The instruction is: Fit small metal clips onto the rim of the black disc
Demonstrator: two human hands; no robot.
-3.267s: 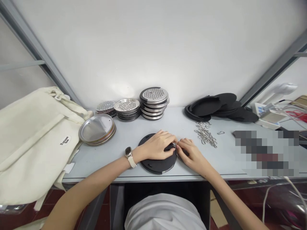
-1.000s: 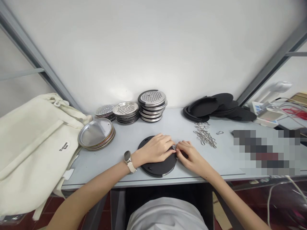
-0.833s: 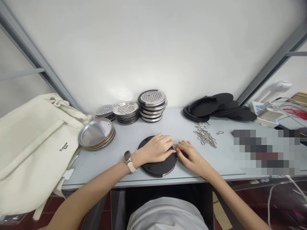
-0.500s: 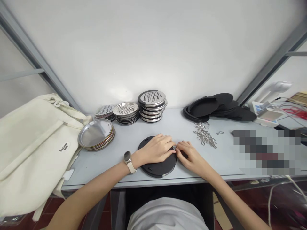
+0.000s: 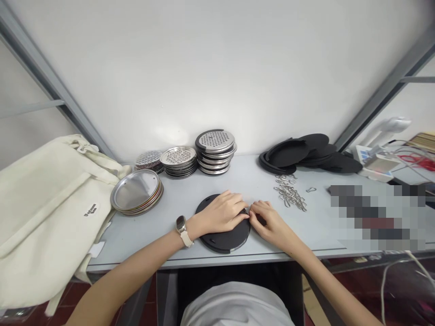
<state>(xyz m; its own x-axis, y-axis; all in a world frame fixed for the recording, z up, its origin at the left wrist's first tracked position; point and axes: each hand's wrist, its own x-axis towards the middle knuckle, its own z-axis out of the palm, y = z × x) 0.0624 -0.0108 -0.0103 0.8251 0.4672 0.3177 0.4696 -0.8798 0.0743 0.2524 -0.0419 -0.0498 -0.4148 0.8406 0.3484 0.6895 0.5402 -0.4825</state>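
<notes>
A black round disc (image 5: 224, 237) with small slots lies flat near the table's front edge; a strip of metal rim shows at its lower right. Across its top rests my left hand (image 5: 226, 210), wearing a watch, its fingers closed over the disc's right edge. My right hand (image 5: 268, 222) is closed in a pinch against that same edge, fingertips meeting those of the left. Something small and metallic glints between the fingertips, too hidden to name. Right of my hands lies a pile of metal snap clips (image 5: 291, 194), with one loose clip (image 5: 311, 189) beside it.
Along the wall stand stacks of perforated metal grater plates (image 5: 178, 156) and black-rimmed ones (image 5: 216, 141). Plain metal discs (image 5: 136, 190) are stacked at left, beside a cream bag (image 5: 44, 203). Black covers (image 5: 288, 153) are heaped at back right, near cables and a white device (image 5: 380, 163).
Both hands stay at the disc's right edge in nearly the same pose. The view has shifted very slightly.
</notes>
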